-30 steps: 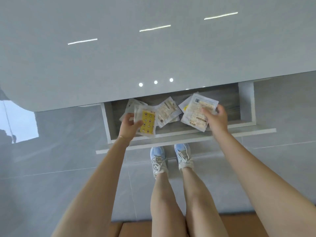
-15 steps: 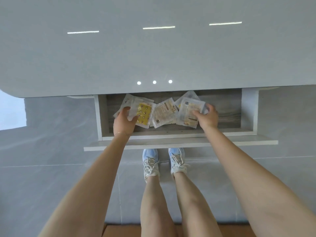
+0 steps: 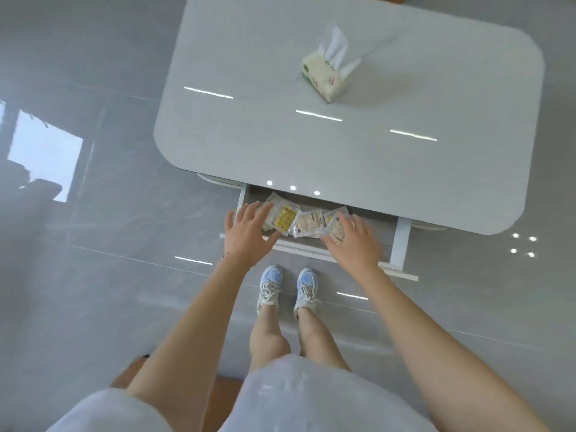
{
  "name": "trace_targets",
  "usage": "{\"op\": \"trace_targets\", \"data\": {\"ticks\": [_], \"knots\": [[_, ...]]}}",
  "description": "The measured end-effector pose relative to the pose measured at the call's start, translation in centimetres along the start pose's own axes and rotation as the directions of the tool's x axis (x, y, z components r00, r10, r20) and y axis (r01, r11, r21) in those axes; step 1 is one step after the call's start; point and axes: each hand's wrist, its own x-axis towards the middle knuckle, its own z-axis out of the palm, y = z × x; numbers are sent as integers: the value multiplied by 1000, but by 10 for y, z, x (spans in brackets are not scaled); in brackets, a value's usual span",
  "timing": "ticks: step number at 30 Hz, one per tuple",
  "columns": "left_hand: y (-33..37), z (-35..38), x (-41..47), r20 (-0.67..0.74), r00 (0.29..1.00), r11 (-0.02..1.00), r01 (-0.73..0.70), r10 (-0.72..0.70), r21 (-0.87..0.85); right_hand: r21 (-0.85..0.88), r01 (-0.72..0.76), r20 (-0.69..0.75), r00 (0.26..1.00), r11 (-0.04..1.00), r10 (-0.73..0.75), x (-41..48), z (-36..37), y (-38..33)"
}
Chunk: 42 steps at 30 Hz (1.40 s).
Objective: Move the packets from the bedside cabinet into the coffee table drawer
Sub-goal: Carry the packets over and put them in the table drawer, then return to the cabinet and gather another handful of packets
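— Where to look for the small flat sealed packets (image 3: pixel 307 224) now?
— Inside the open grey-lined drawer (image 3: pixel 400 241) of the pale glossy coffee table with rounded corners (image 3: pixel 249 135). Lying toward the left part of it, overlapping in a loose row just under the table edge.

— And the hands?
— Both released. Left hand (image 3: pixel 247 236) with straight, spread fingers over the near left corner of the drawer, partly covering the leftmost packet. Right hand (image 3: pixel 353 241) the same, over the rightmost one. Nothing gripped. Touching or only hovering: impossible to tell.

— How to do this step well?
— Seemingly only settling and closing remaining. Better first to press the heap flat with open palms and to push it a little to the far side, away from the white front panel (image 3: pixel 299 247). Then to shut slowly, both hands on that panel. Otherwise a risk of a raised corner catching under the tabletop.

— Look of the packets?
— Thin, shiny, crinkly film with clear sealed borders. One bright yellow printed packet (image 3: pixel 284 218), second from the left. The others pale beige with small dark print, unreadable here. Probably light and slippery, easy to slide.

— Anything else nearby?
— A soft white-and-green tissue pack (image 3: pixel 324 76) on the far part of the tabletop, well apart from the drawer.
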Motion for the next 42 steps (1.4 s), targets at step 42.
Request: {"op": "trace_targets", "data": {"ticks": [42], "knots": [[-611,-89,-442,23,220,172,818,-975,-549,-544,837,639,366,-61,-676,-294,286,-777]]}}
